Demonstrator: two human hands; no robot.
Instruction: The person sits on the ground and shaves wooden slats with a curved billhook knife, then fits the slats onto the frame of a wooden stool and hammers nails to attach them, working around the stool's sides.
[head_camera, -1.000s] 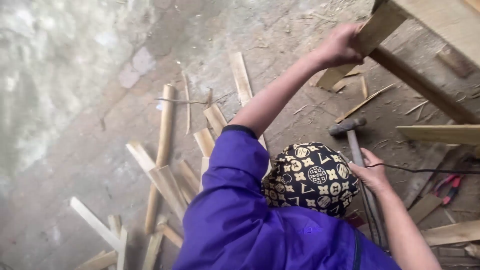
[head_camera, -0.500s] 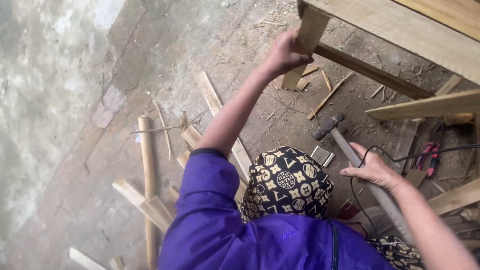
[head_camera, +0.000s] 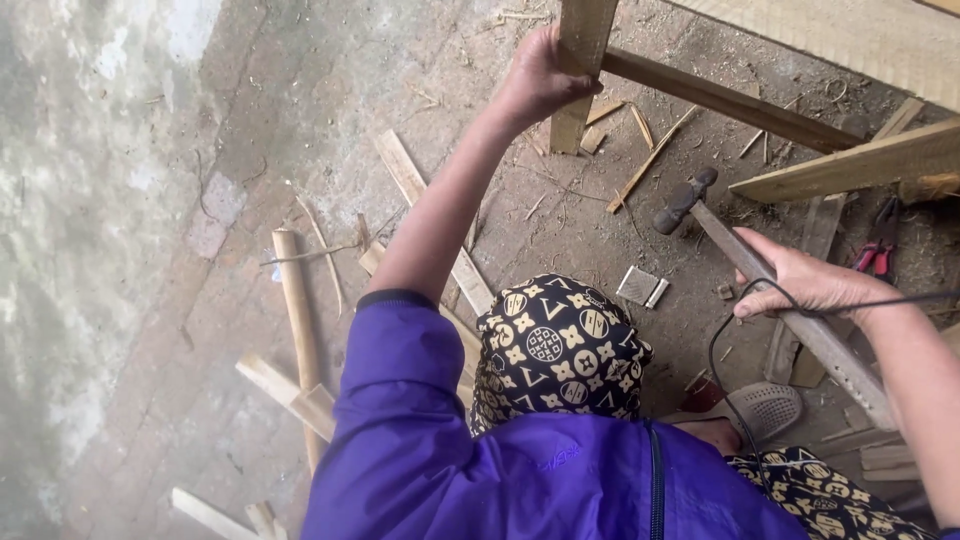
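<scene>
My left hand (head_camera: 540, 80) is closed around an upright wooden leg (head_camera: 583, 60) of a rough timber frame, arm stretched out from a purple sleeve. My right hand (head_camera: 808, 282) grips the long wooden handle of a hammer, and the dark metal hammer head (head_camera: 684, 199) hangs over the dirt floor to the right of the leg, apart from it. A slanted wooden rail (head_camera: 730, 100) runs from the leg toward the right. My knee in black-and-cream patterned cloth (head_camera: 556, 350) is below the hammer.
Wood offcuts (head_camera: 300, 310) and slats (head_camera: 408, 172) lie scattered on the ground at left. A small metal piece (head_camera: 642, 287) lies near the knee, red-handled pliers (head_camera: 878, 245) at right. A black cable (head_camera: 722, 350) loops by a grey sandal (head_camera: 762, 408).
The view has swung, so the leg and frame now sit further left in the picture. The hammer head has come up a little and further right of the leg. Both grips are unchanged.
</scene>
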